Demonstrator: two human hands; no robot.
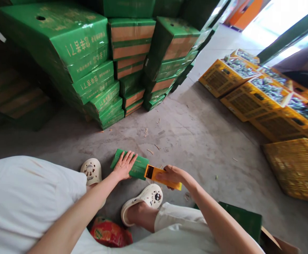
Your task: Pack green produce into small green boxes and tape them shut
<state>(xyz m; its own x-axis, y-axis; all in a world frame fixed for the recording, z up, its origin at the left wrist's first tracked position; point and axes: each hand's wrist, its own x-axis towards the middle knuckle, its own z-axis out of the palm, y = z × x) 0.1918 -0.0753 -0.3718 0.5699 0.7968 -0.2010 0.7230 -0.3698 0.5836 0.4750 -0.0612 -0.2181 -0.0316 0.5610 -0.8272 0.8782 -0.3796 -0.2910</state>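
Observation:
My left hand (124, 165) lies flat with fingers spread on top of a small green box (140, 166) on the floor. My right hand (173, 174) is closed around a narrow yellow box-like thing (154, 171) with a dark patch at its left end. That end touches or overlaps the right end of the green box; I cannot tell which. Whether the yellow thing is hollow is hidden by the fingers and the angle. The green box lies between and just ahead of my two feet in white clogs (142, 197).
Tall stacks of green cartons (90, 46) stand ahead and to the left. Yellow crates (260, 98) filled with small packets stand at the right, near another person (302, 63). A red bag (110, 233) lies between my legs, a dark green carton (241, 218) by my right side. Scraps (150, 151) litter the floor.

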